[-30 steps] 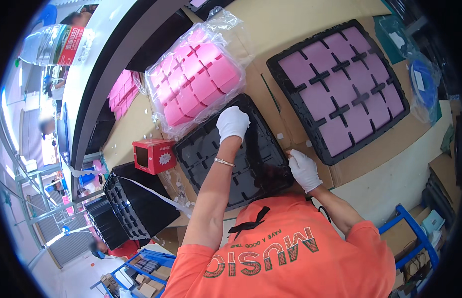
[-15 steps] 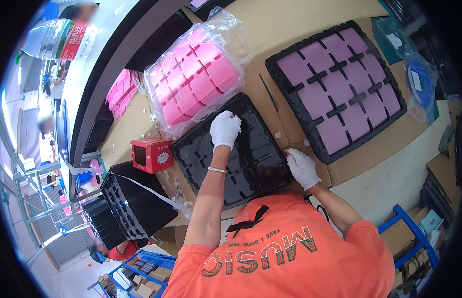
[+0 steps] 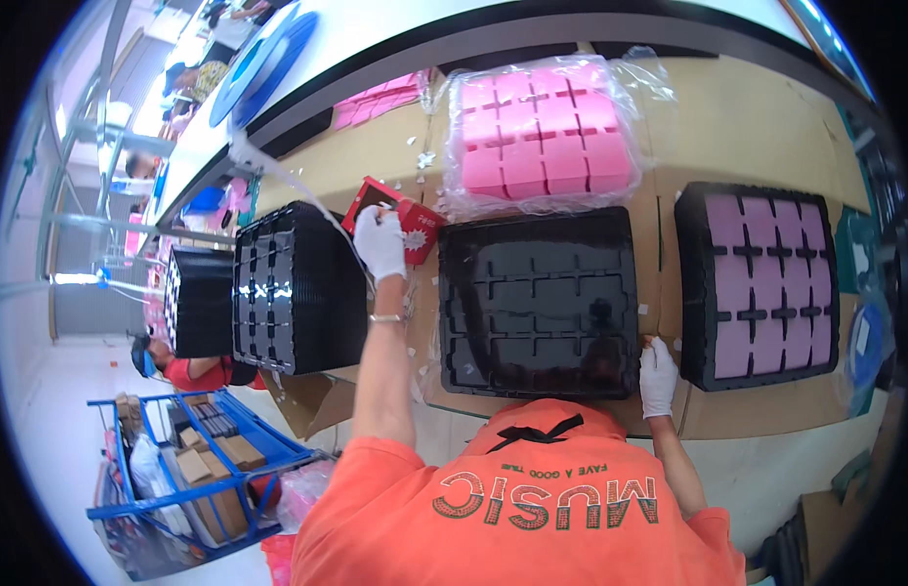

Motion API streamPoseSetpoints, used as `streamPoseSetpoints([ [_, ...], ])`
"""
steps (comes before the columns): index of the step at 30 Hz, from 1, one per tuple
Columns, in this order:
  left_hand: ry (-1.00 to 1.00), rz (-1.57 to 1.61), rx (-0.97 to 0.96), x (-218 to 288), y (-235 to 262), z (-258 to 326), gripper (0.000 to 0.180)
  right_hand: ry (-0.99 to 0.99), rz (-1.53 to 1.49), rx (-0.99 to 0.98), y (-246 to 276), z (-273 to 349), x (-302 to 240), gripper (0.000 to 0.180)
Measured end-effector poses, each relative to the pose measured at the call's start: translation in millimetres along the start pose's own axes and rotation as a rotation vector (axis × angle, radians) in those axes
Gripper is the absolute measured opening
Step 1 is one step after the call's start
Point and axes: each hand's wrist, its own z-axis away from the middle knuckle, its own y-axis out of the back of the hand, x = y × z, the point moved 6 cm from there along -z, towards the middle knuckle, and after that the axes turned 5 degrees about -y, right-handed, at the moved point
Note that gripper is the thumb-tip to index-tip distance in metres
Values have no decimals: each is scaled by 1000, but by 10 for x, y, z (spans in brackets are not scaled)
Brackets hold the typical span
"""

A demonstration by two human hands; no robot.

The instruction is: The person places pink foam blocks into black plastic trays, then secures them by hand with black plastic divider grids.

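Observation:
My left hand (image 3: 380, 244), in a white glove with bare fingertips, is at the mouth of a small red cardboard box (image 3: 421, 223). Its fingers are drawn together; whatever they hold is too small to make out. A glossy black moulded plastic tray (image 3: 537, 303) with cross-shaped ridges lies flat in front of me. Beside that tray's lower right corner is my gloved right hand (image 3: 657, 379), its fingertips pinched, and I cannot make out anything between them. A narrow white strip (image 3: 302, 190) runs down from the shelf edge behind my left hand.
Pink pieces (image 3: 542, 132) in a clear bag lie beyond the tray. At right stands a black tray filled with purple pieces (image 3: 766, 283). Stacked black trays (image 3: 293, 293) rise at left. White scraps dot the cardboard-covered table (image 3: 737, 127). A blue cart (image 3: 205, 469) stands lower left.
The view has turned. My left hand has gone from over the black tray leftward to the red box, which now sits tilted. My right hand stays by the tray's right side.

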Motion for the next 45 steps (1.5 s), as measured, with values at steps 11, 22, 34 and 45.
streamPoseSetpoints([
  [11, -533, -721, -567, -473, 223, -125, 27, 117, -63, 79, 43, -232, -611, 18],
  [22, -539, 203, -396, 549, -593, 27, 15, 538, 304, 305, -466, -1973, -2043, 17],
  [34, 34, -118, -617, 296, -1512, -50, 46, 141, 520, 159, -655, -2837, -1793, 37],
  [45, -236, -217, -387, 225, -1556, -147, 30, 267, 551, 216, -575, -2839, -2004, 24],
])
